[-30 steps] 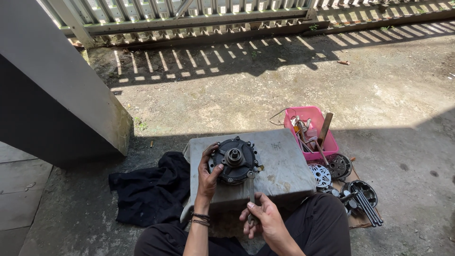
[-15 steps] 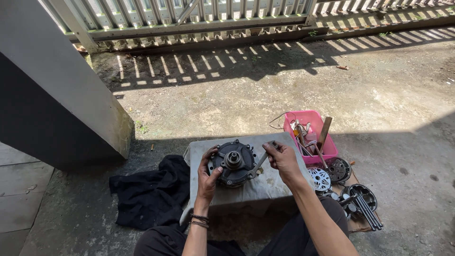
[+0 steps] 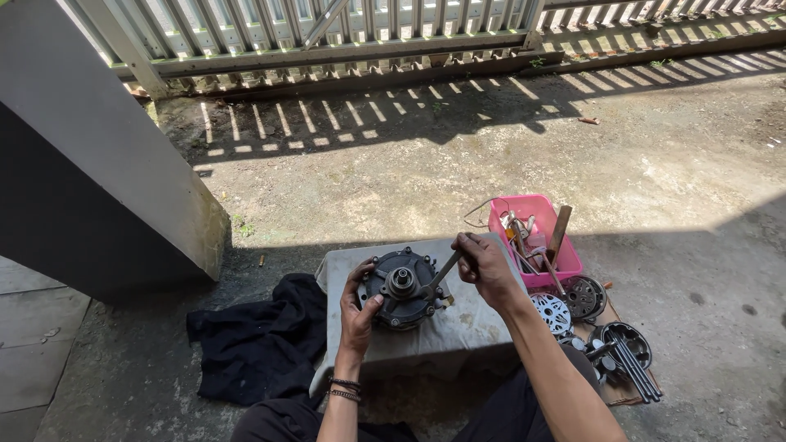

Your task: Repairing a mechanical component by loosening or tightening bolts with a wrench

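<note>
Clearly heavy and rigid, the round metal hub (image 3: 403, 288): your left hand (image 3: 358, 309) grips its rim, your right hand (image 3: 485, 263) clenches the wrench (image 3: 440, 273).

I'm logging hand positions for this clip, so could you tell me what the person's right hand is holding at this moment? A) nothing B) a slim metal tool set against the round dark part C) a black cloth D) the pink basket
B: the right hand grips a slim metal tool angled onto the round dark part, which the left hand steadies.
</note>
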